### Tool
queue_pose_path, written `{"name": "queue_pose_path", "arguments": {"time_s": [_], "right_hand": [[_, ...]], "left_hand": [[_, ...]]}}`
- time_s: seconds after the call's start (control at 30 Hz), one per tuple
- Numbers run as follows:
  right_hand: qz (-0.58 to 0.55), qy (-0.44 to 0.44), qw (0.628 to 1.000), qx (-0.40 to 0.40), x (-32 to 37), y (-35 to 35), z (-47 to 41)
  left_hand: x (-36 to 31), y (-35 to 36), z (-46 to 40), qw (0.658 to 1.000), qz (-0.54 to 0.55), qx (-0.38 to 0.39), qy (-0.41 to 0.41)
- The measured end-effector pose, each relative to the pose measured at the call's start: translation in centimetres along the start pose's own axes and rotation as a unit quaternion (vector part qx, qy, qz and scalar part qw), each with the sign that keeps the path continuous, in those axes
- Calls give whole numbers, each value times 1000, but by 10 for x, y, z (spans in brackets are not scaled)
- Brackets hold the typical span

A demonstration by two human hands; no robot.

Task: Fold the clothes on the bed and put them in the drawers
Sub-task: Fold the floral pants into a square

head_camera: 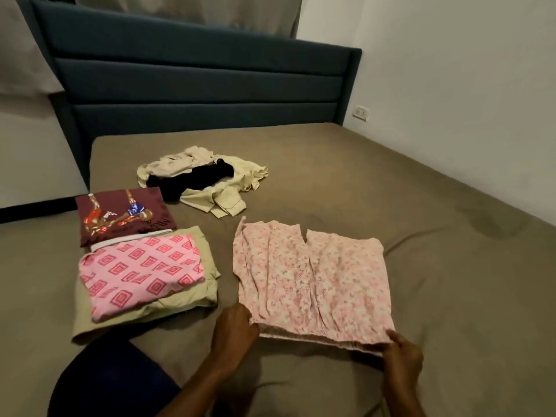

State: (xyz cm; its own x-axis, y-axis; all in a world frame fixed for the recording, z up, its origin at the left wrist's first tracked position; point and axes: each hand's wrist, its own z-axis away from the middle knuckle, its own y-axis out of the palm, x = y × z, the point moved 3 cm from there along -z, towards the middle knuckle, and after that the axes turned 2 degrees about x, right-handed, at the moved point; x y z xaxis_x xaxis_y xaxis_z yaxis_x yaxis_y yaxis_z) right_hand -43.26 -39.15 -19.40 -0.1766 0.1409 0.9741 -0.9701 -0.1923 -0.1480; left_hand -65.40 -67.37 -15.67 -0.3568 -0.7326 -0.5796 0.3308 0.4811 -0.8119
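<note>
Both hands, left (pixel 233 328) and right (pixel 401 352), pinching the floral garment's (pixel 310 275) near hem; risking bunched, lopsided folding if lifting unevenly.

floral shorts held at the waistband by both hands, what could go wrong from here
1. The floral shorts lie wrinkled with a loose tip at the far left corner; folding now would likely trap creases.
2. The left hand and right hand pinch only the near waistband, so the legs may drag and bunch on the bed sheet.
3. The folded pink patterned garment lies close to the left; a sideways fold could brush it.
</note>
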Motion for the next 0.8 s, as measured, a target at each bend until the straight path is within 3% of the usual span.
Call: {"name": "queue_pose_path", "arguments": {"time_s": [0.13,0.3,0.4,0.53,0.67,0.8], "right_hand": [[48,12,999,-19,-18,-25,15],[142,-98,985,-1,-14,-31,29],[246,-216,944,32,-15,-40,41],[321,-273,904,66,-24,-51,47],[231,-243,942,-12,-12,-69,45],[332,-276,902,-6,-16,-69,52]], "left_hand": [[13,11,29,995,-92,42,-14],[11,12,47,994,-93,48,35],[11,18,50,991,-91,52,80],[17,20,50,987,-69,74,127],[17,18,54,988,-14,46,150],[18,26,57,983,-61,96,142]]}}
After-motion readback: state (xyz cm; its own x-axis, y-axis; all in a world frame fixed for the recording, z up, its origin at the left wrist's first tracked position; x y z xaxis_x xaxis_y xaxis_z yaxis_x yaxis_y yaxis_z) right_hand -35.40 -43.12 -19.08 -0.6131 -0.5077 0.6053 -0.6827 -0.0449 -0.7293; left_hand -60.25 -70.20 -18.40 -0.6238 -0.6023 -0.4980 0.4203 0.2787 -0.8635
